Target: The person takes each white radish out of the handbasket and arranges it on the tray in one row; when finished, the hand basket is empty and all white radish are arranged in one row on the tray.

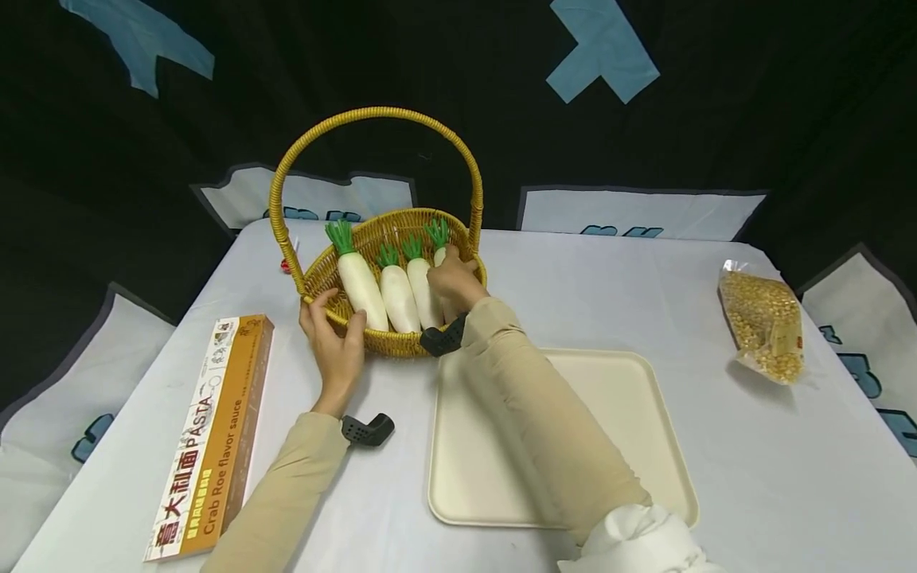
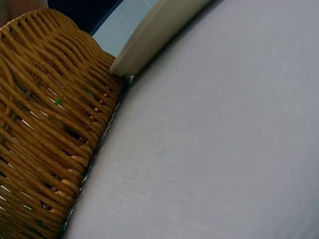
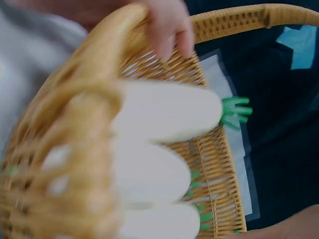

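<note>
Four daikons in wicker basket
Left hand grips near-left rim; right hand clasps rightmost daikon just below its leaves

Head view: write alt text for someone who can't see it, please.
A person's left hand grips a wicker basket holding four daikon radishes; the right hand partly covers the rightmost radish. A pasta box, beige tray and bag of corn kernels lie on the white table.
</note>
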Demonstrator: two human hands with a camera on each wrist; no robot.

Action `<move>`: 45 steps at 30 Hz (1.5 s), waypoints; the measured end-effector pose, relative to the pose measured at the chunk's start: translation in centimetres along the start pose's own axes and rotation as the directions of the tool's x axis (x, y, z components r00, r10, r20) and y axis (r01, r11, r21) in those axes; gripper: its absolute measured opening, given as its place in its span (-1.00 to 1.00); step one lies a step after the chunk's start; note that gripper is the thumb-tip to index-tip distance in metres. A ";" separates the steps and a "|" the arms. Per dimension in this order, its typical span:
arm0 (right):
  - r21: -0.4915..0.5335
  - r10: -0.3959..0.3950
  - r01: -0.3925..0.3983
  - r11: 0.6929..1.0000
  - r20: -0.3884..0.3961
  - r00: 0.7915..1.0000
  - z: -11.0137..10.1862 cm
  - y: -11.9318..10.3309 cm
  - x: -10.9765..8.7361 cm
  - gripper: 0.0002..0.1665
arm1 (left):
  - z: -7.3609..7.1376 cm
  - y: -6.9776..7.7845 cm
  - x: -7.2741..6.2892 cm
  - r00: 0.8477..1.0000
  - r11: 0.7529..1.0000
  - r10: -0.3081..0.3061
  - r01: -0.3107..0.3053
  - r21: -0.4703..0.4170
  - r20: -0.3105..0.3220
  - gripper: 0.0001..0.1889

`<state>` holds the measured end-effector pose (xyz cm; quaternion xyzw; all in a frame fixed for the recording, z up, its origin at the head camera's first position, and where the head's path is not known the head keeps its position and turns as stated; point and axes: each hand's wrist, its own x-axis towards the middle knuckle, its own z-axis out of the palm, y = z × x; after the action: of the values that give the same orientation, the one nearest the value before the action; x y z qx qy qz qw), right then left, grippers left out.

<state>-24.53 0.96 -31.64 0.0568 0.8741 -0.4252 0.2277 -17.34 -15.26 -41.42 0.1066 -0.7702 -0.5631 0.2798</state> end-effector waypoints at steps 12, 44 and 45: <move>-0.175 -0.079 0.083 0.981 0.029 0.996 0.0 0.7 0.1 -0.12 | 0.1 0.0 -0.1 1.000 1.000 -0.013 0.013 0.020 -0.012 -0.50; 0.247 -0.270 0.229 0.942 0.148 0.952 -1.8 2.0 -0.8 -0.34 | 0.0 0.1 -0.2 1.000 0.996 -0.020 0.020 0.088 -0.001 -0.53; 0.292 -0.279 0.224 0.930 0.162 0.947 -2.0 2.2 -0.9 -0.35 | 0.0 0.1 -0.2 1.000 0.996 -0.019 0.019 0.086 -0.003 -0.53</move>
<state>-23.81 3.99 -31.74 -0.0689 0.7806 -0.5696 0.2480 -17.15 -15.17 -41.37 0.1266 -0.7925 -0.5318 0.2705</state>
